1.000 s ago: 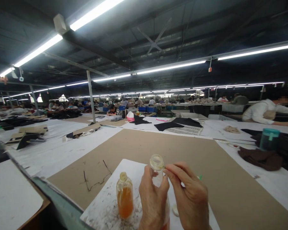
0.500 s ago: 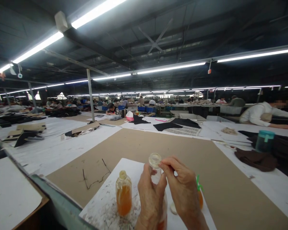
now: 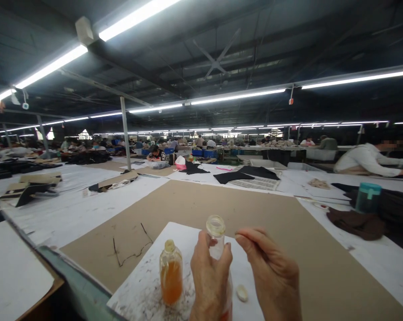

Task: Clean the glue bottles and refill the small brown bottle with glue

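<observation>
My left hand [image 3: 210,276] is wrapped round the neck of a clear bottle [image 3: 216,226], whose uncapped mouth stands above my fingers. Orange liquid shows low in that bottle, beside my wrist. To the right, apart from the rim, my right hand [image 3: 270,267] is closed in a pinch; whatever the fingertips hold, if anything, is too small to make out. A second clear bottle [image 3: 171,276], partly filled with orange liquid and also uncapped, stands left of my left hand. Between my wrists a small whitish cap [image 3: 242,293] lies on a white sheet [image 3: 174,232].
Eyeglasses [image 3: 132,254] lie on the brown paper [image 3: 201,200] covering the table. Dark fabric pieces [image 3: 234,176] are farther back. At right stand a teal-lidded container [image 3: 368,198] and brown cloth [image 3: 355,223]. A co-worker in white [image 3: 362,160] leans over a table.
My right hand has moved away from the bottle's rim to the right, still pinched. The cap now shows more fully, and the orange item with green behind my right hand is hidden.
</observation>
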`<state>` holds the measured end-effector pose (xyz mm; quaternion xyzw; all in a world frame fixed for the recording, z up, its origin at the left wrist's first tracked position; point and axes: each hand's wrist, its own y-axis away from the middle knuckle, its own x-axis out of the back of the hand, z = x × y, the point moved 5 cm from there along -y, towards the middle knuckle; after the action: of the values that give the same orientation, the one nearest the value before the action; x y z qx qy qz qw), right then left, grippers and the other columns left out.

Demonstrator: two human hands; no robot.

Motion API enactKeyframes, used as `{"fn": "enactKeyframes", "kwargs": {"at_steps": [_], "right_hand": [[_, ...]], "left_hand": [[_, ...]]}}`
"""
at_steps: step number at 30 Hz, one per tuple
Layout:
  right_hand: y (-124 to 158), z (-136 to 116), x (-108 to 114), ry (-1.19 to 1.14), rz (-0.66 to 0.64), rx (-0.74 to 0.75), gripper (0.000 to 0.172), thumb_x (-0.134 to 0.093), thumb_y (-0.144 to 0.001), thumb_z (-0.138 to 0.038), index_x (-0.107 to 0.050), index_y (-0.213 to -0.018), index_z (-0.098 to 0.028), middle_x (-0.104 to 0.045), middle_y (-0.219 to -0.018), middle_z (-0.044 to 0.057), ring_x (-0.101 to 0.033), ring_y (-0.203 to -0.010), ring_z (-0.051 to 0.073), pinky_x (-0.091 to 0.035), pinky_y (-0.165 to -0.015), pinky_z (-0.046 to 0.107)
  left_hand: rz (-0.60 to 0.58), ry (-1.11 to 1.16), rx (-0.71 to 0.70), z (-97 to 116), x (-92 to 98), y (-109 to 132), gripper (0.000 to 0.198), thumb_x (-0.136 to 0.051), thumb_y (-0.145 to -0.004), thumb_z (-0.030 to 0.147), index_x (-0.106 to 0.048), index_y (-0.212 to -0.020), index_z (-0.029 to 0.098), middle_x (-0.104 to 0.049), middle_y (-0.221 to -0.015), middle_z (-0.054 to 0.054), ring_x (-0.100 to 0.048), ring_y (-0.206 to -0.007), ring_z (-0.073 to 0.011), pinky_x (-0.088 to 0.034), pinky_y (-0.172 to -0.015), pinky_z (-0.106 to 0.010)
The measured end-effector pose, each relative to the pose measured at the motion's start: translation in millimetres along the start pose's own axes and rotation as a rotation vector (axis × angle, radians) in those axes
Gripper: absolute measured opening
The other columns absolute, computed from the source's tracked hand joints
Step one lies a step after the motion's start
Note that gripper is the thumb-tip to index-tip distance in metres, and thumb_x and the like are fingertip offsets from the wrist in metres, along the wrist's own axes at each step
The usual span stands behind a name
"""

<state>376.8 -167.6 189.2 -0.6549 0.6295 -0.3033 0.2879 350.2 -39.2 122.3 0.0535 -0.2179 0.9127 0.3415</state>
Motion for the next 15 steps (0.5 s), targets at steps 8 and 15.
{"fn": "enactKeyframes", "kwargs": {"at_steps": [8, 15], "right_hand": [[2.4, 7.3, -18.4, -0.124, -0.016, -0.099, 0.008, -0.063, -0.076, -0.023, -0.071, -0.075, -0.02, -0.066, -0.076, 0.002, -0.063, -0.068, 0.016, -0.053, -0.059, 0.02], [4.2, 7.8, -15.9, 0.024, -0.043, -0.007, 0.008, -0.063, -0.077, -0.025, -0.068, -0.08, -0.02, -0.064, -0.081, 0.002, -0.058, -0.059, 0.013, -0.051, -0.053, 0.02]], "left_hand": [[-0.009, 0.039, -0.013, -0.4, -2.1, -0.8, 0.027, -0.054, -0.08, 0.045, -0.051, -0.091, 0.02, -0.062, -0.087, -0.004, -0.058, -0.08, -0.0229, -0.04, -0.069, -0.032], [0.013, 0.037, -0.029, 2.5, 0.2, -1.0, 0.028, -0.056, -0.078, 0.046, -0.052, -0.087, 0.019, -0.064, -0.084, -0.005, -0.059, -0.082, -0.0238, -0.042, -0.071, -0.032]]}}
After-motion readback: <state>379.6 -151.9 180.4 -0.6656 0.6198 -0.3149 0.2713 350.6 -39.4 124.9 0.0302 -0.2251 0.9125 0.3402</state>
